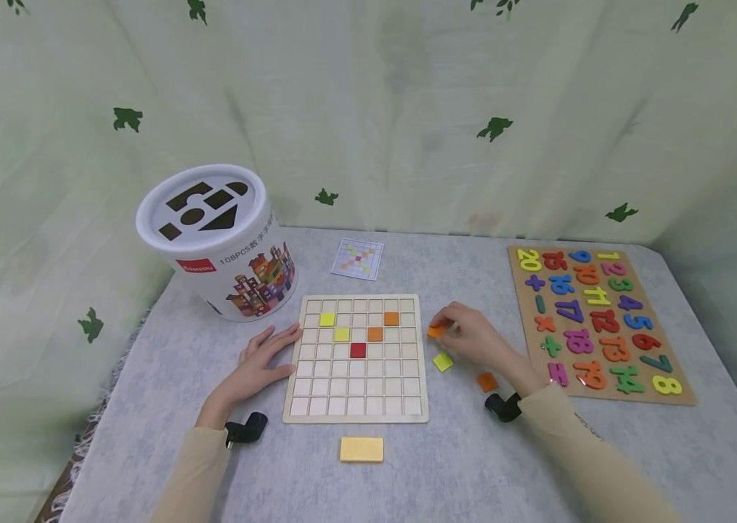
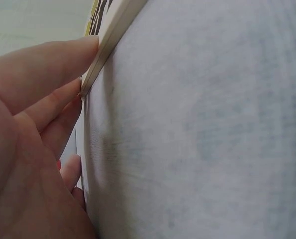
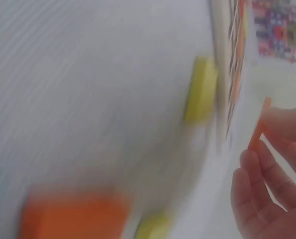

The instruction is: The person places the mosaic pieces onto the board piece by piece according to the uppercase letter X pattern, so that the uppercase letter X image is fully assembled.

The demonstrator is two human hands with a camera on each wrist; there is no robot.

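Note:
A wooden grid board [image 1: 320, 405] lies on the table with yellow, orange and red square tiles in some cells. Against its left edge rests my left hand [image 1: 262, 369], thumb and fingers extended; the left wrist view shows the thumb touching the board's side [image 2: 113, 35]. To the right of the board, my right hand [image 1: 473, 335] pinches an orange tile [image 3: 259, 127] between thumb and fingers, above the table. Below that hand lie a yellow-green tile [image 1: 443, 362] and another orange tile [image 1: 487, 382]. A second yellow piece [image 3: 153, 226] shows only in the right wrist view.
A small pattern card [image 1: 358, 259] lies behind the board. At the back left stands a white bucket [image 1: 237, 269] with a shape-cutout lid. A number puzzle board [image 1: 528, 309] is at the right. One pale yellow block [image 1: 361, 449] sits in front.

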